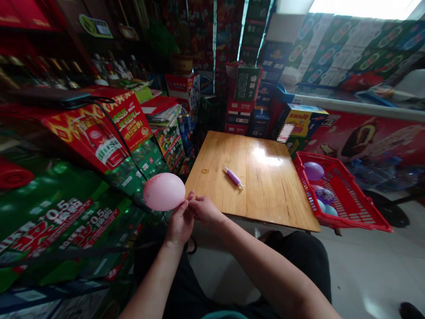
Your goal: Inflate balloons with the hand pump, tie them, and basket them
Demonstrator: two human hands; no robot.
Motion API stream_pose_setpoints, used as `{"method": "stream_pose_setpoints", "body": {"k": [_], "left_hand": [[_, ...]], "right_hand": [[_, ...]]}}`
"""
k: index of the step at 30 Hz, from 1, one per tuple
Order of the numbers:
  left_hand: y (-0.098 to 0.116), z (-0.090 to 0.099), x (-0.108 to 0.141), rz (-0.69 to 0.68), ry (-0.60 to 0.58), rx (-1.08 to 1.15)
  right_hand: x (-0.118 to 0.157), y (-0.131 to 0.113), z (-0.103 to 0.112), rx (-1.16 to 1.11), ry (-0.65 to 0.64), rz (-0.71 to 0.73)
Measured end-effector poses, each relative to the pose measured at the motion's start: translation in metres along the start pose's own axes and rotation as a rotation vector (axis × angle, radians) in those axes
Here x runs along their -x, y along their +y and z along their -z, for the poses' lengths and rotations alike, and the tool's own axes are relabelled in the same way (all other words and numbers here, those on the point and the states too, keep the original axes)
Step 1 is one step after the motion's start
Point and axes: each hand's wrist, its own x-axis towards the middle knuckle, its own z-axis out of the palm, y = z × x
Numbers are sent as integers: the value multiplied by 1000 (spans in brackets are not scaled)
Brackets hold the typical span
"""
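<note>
A pink inflated balloon (165, 192) with faint printing points its neck toward my hands, left of the table's near corner. My left hand (181, 220) is closed, its fingertips pinching the balloon at the neck. Close against it, my right hand (205, 209) is also closed, with thumb and finger at the same neck end. The fingers cover the neck itself, so a knot cannot be made out. On the wooden table (268, 190) lies a small purple hand pump (233, 177) with whitish ends, apart from both hands.
At the table's right side, a red basket (357, 199) holds several balloons, including a purple balloon (314, 170). Green beer cartons (49, 212) crowd the left. Stacked boxes (244, 95) stand behind the table, and a freezer (365, 133) is at the right.
</note>
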Motion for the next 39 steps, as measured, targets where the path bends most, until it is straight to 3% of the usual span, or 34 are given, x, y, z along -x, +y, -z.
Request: {"method": "stream_pose_setpoints", "body": {"k": [2,6,11,14,18,22,34,39], "left_hand": [[2,1,8,2,-10,-109],[11,0,30,12,-58,-585],[31,-12,42,-468,-77,-852],[41,-20,31,-600,-177,-955],[45,-22,12,-538,-260,-971],[44,-14,1,-492,-261,-988],[61,2,-34,-685,-269,-1220],[66,5,-48,-665,-234,-1210]], "right_hand": [[-7,-2,2,88,58,21],[-23,-6,16,263,182,48],[-27,-6,29,392,177,94],[-20,-9,28,438,106,150],[-10,-17,25,405,-68,211],[-8,-25,26,354,-145,176],[-39,-37,45,743,-179,371],[-47,-46,45,883,-182,481]]}}
